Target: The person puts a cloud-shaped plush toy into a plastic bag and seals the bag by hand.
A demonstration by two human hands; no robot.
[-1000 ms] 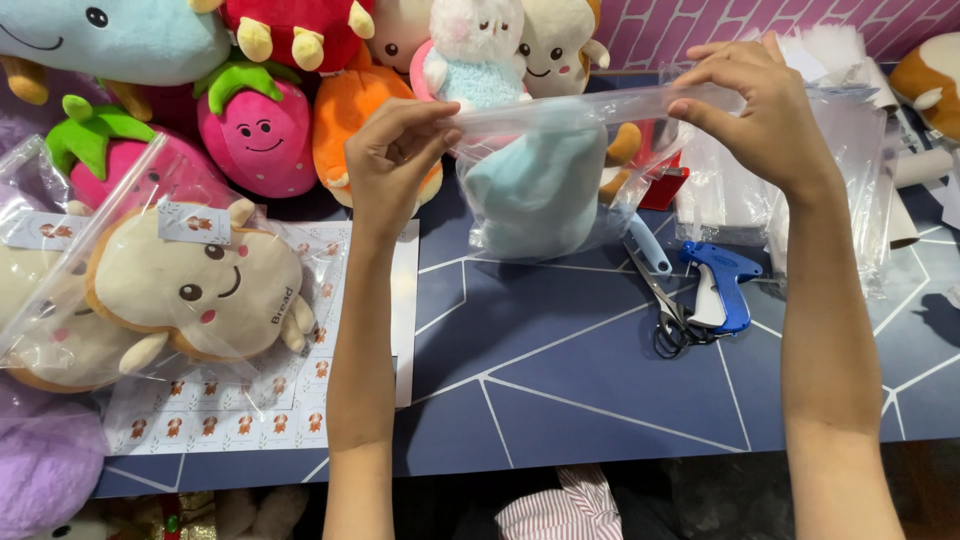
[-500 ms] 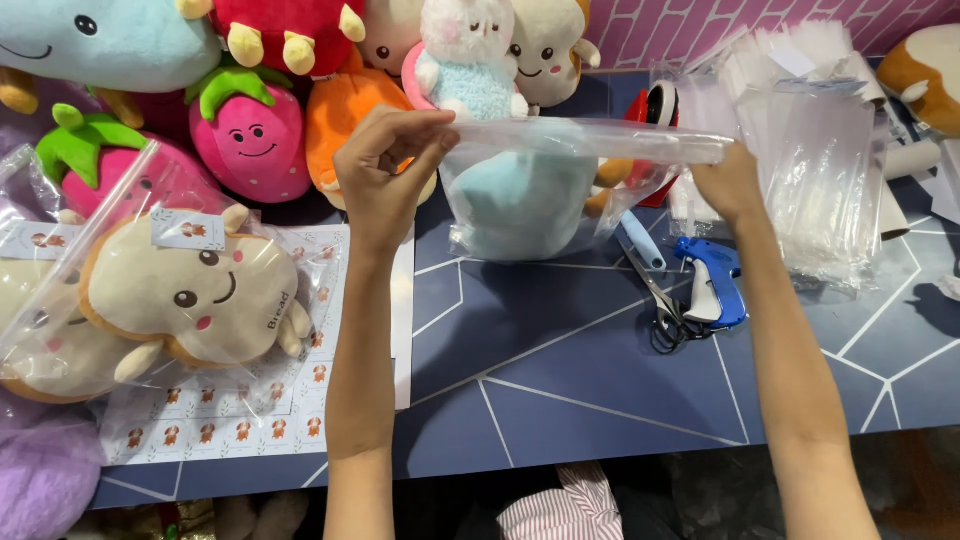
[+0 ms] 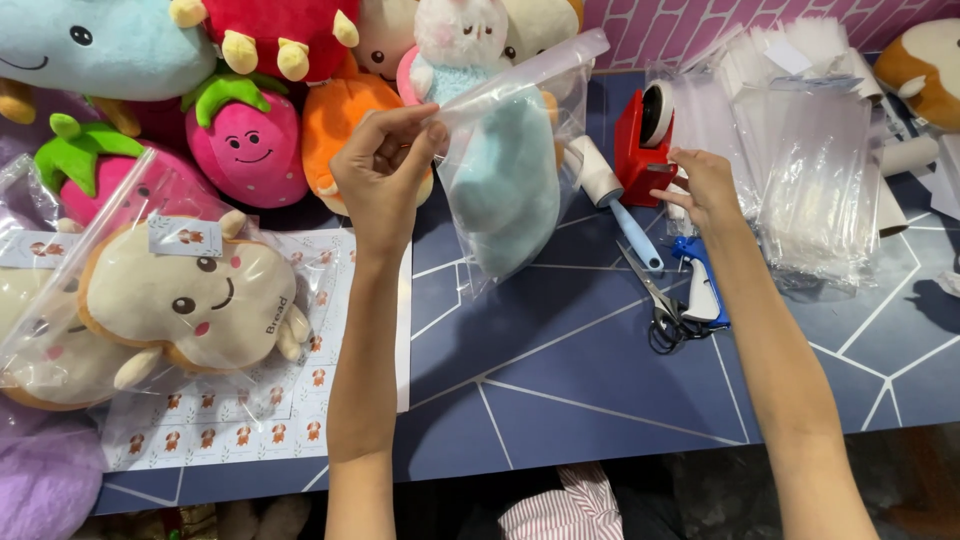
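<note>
my left hand [image 3: 385, 165] pinches the clear bag [image 3: 515, 150] of teal plush by one corner, my right hand [image 3: 705, 185] fingering the red tape dispenser [image 3: 640, 150] beside it, so the bag might slip or gape

Scissors [image 3: 662, 305] and lint roller [image 3: 615, 200] block mid-table.

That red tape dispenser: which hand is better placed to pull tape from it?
Probably the right hand: its fingertips are already at the red tape dispenser, while the left hand is busy pinching the clear bag.
</note>
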